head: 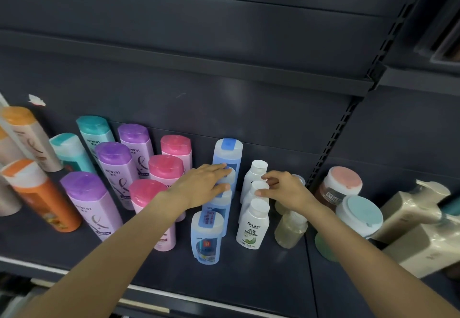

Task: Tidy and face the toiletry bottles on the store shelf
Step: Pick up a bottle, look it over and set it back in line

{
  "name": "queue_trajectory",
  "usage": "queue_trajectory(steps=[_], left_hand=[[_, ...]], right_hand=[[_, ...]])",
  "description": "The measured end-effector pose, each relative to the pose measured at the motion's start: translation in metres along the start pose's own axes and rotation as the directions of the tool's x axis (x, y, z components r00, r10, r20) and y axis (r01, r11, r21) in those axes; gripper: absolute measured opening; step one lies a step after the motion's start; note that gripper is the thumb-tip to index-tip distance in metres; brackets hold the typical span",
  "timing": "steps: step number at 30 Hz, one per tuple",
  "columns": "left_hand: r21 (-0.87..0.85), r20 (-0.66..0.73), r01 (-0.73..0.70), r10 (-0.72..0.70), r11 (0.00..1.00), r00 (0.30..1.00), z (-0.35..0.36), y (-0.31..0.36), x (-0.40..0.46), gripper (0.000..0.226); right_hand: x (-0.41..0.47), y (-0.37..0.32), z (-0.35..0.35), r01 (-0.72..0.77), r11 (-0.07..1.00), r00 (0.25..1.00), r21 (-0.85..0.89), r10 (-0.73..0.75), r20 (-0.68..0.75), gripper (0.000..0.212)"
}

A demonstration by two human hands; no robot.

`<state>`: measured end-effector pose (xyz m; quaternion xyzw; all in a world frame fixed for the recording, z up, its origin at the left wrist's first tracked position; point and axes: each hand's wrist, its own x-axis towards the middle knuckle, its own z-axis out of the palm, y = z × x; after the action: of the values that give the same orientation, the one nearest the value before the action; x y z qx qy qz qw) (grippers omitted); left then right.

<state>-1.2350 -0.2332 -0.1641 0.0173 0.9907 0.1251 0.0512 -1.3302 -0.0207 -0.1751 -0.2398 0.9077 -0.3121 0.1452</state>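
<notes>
A column of blue bottles runs back on the dark shelf [249, 275]: a front one [206, 238], middle ones, and a back one [227, 154]. My left hand [201, 185] reaches over the middle blue bottles, fingers straight, thumb and fingertips touching their caps. To the right stands a column of three white bottles; the front one [252, 225] shows its label. My right hand [283, 190] pinches the cap of the middle white bottle [260, 188] between thumb and fingers. The back white bottle [255, 171] stands behind it.
Pink [165, 168], purple [114, 161], teal [94, 128] and orange [42, 200] bottles fill the shelf's left. Translucent yellowish bottles [290, 230] sit under my right wrist. Round-lidded jars [358, 215] and wrapped cream packs [423, 243] stand right of the slotted upright. An upper shelf overhangs.
</notes>
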Motion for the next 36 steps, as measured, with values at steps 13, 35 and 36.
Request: queue_trajectory(steps=[13,35,36], left_hand=[[-0.026,-0.206,0.032,-0.037,0.999,0.978,-0.01,-0.009,0.05,0.058],[-0.011,-0.19,0.04,-0.041,0.999,0.981,-0.017,0.006,0.05,0.064],[-0.035,-0.208,0.024,-0.031,0.999,0.978,-0.02,0.009,0.049,0.062]], right_hand=[[0.049,-0.006,-0.002,-0.008,0.995,0.997,-0.097,0.001,-0.075,0.044],[0.017,-0.028,-0.047,0.212,0.938,0.917,0.275,-0.093,-0.387,0.014],[0.013,-0.031,-0.053,0.232,0.926,0.905,0.299,-0.093,-0.415,0.014]])
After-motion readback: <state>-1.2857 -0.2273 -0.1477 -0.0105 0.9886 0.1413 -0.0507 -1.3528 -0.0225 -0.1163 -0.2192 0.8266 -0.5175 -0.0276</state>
